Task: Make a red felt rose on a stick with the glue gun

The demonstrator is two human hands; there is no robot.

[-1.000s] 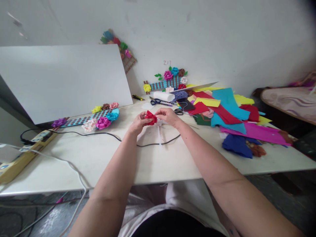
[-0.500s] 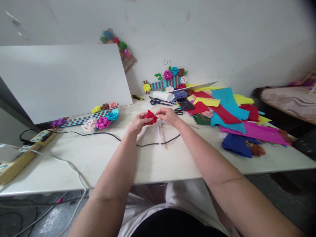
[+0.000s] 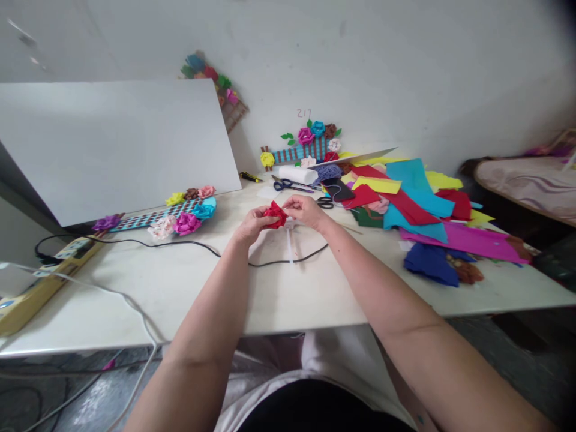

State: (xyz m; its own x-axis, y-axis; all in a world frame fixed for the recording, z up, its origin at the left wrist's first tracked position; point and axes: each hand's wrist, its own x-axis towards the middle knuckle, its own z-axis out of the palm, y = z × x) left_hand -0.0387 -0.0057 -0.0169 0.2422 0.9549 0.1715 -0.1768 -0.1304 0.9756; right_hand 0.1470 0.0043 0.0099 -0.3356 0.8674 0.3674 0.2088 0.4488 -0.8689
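A crumpled red paper flower (image 3: 274, 216) is pinched between the thumb and fingers of my left hand (image 3: 253, 225), held above the table. At its right side, my right hand (image 3: 303, 211) has thumb and fingertips pressed together close to the petals. Whatever lies between those fingertips is too small to make out. Just below the hands, a slim whitish object (image 3: 290, 240) rests on the table, partly hidden by the right hand. A black cable (image 3: 265, 264) crosses the tabletop beneath my wrists.
Scissors (image 3: 288, 185), a white roll (image 3: 297, 174) and a yellow cutter (image 3: 251, 177) lie behind the hands. Coloured paper sheets (image 3: 409, 186) are heaped on the right. A flower-decorated woven panel (image 3: 157, 217) and a power strip (image 3: 49, 276) are on the left.
The red flower has turned slightly in my left hand, showing its petals a little differently. Both hands stay in nearly the same place.
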